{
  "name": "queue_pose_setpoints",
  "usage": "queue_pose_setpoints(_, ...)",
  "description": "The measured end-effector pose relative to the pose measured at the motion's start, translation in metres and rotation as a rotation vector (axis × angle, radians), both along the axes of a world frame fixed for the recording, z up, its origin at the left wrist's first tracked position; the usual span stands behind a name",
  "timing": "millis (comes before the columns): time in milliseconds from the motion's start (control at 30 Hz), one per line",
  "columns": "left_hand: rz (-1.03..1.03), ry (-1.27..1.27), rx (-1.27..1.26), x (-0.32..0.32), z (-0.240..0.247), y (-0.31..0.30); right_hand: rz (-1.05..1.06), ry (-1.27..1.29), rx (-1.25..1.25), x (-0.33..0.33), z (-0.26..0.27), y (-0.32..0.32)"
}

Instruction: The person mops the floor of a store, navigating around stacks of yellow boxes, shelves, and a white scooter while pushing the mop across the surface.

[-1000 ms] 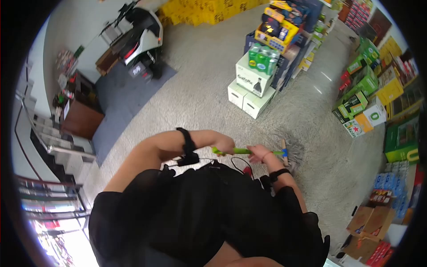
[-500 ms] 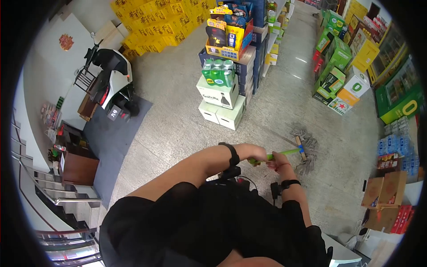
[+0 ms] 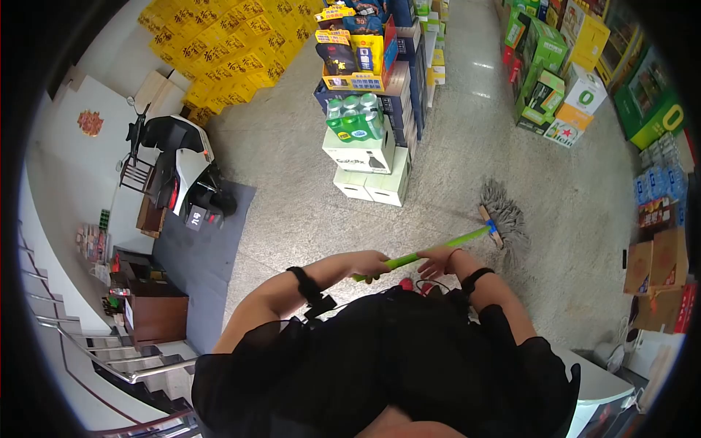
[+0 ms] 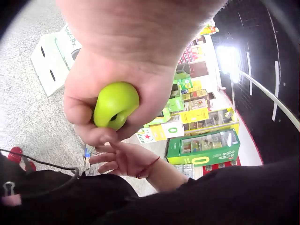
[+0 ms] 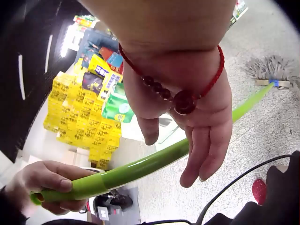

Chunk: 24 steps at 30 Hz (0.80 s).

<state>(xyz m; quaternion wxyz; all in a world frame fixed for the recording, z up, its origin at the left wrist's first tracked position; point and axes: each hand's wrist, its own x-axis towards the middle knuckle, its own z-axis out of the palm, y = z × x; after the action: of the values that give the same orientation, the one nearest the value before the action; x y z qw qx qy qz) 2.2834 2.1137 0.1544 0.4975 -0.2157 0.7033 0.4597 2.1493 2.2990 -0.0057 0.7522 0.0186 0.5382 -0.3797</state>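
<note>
A mop with a green handle, a blue joint and grey strings stretches across the head view, its strings spread on the floor at the right. My left hand grips the handle near its top end; in the left wrist view the fingers wrap round the green end cap. Farther down the handle is my right hand. Its fingers lie loosely extended across the green handle in the right wrist view, thumb apart from them. A red beaded bracelet circles that wrist.
White cartons with a green can pack on top stand ahead. Stacked drink boxes line the right side. A scooter is parked on a dark mat at left. A counter is close on my right.
The view has swung round. The left hand has drawn away from the right hand toward the left, showing more handle between them. The right hand's fingers look looser, and the mop strings stay on the floor.
</note>
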Motion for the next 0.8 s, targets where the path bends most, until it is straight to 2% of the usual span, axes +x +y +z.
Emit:
queue_pose_setpoints(33, -0.002, -0.016, -0.006, 0.006, 0.004, -0.006, 0.097, -0.005, -0.012, 0.002, 0.001, -0.01)
queue_pose_setpoints(133, 0.135, 0.024, 0.023, 0.008, 0.019, -0.009, 0.129, -0.01, -0.063, 0.001, 0.006, -0.024)
queue_pose_setpoints(233, 0.067, 0.054, -0.015, -0.017, 0.025, 0.005, 0.129, -0.009, -0.053, -0.016, 0.015, -0.017)
queue_pose_setpoints(300, 0.025, 0.034, -0.043, -0.045, 0.026, 0.019, 0.025, -0.068, -0.048, -0.04, 0.012, 0.002)
queue_pose_setpoints(400, 0.007, 0.067, -0.012, -0.097, 0.013, 0.05, -0.041, 0.019, -0.049, -0.082, 0.014, 0.042)
queue_pose_setpoints(467, -0.119, 0.069, -0.042, -0.142, -0.005, 0.077, -0.127, 0.126, -0.013, -0.113, 0.02, 0.07)
queue_pose_setpoints(500, -0.118, 0.068, -0.038, -0.165, -0.012, 0.094, -0.117, 0.131, -0.009, -0.129, 0.012, 0.086)
queue_pose_setpoints(567, -0.199, 0.108, -0.052, -0.215, -0.023, 0.132, -0.252, 0.164, 0.045, -0.169, -0.014, 0.121)
queue_pose_setpoints(600, -0.192, 0.112, -0.023, -0.238, -0.029, 0.151, -0.254, 0.162, 0.042, -0.186, -0.014, 0.141)
queue_pose_setpoints(667, -0.202, 0.122, 0.001, -0.287, -0.04, 0.186, -0.477, 0.191, 0.09, -0.225, -0.004, 0.178)
queue_pose_setpoints(800, -0.226, 0.154, 0.023, -0.373, -0.059, 0.245, -0.643, 0.241, 0.127, -0.289, -0.011, 0.235)
